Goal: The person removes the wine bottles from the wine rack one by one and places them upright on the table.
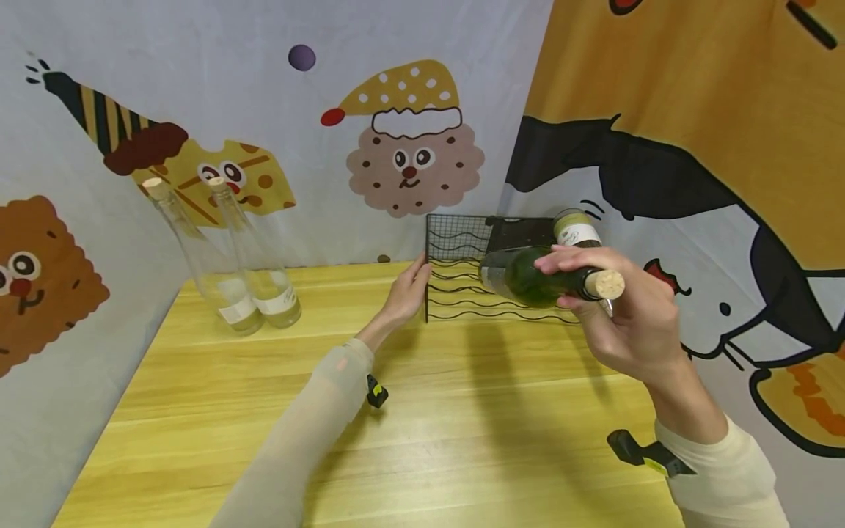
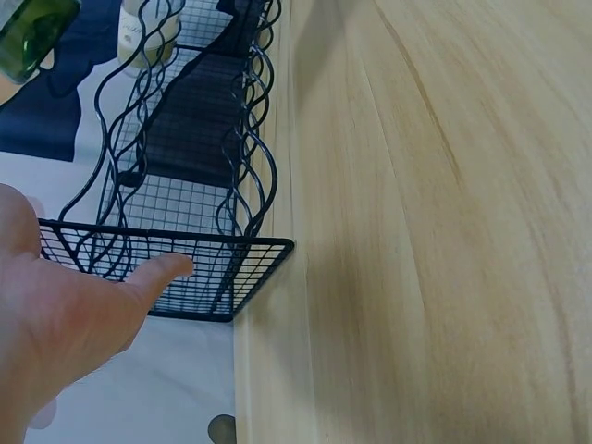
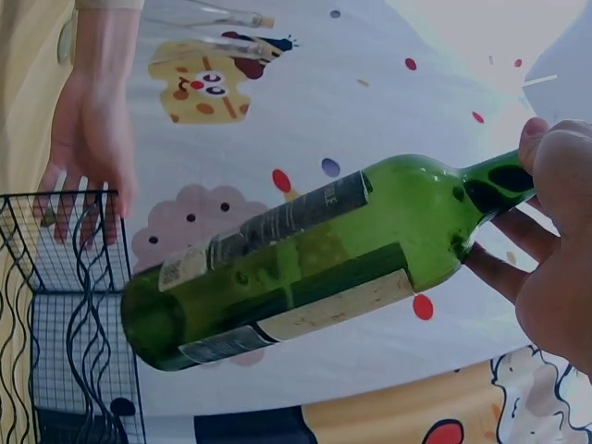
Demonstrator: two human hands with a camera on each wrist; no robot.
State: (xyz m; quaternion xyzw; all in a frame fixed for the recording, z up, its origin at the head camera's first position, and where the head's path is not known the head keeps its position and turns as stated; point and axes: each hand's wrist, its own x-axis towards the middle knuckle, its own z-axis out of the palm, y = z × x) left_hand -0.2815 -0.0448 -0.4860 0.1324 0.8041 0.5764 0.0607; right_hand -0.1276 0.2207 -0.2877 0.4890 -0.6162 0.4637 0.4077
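A green wine bottle [image 1: 531, 277] with a cork in its neck is tilted over a black wire wine rack [image 1: 427, 293]. My right hand [image 1: 635, 323] grips it by the neck. In the right wrist view the bottle [image 3: 287, 268] slants, its base close to the rack's mesh end and its labels along the body. My left hand [image 1: 403, 299] rests against the rack's left end panel, fingers straight. From the left wrist, the thumb of that hand [image 2: 74, 324] lies along the mesh. Another bottle with a pale label [image 1: 577, 231] is at the rack's right end.
Two clear corked bottles [image 1: 277, 293] stand at the table's back left. A cloth with cartoon prints [image 1: 264, 73] hangs behind and to the right of the wooden table [image 1: 422, 440]. The rack stands near the table's back edge.
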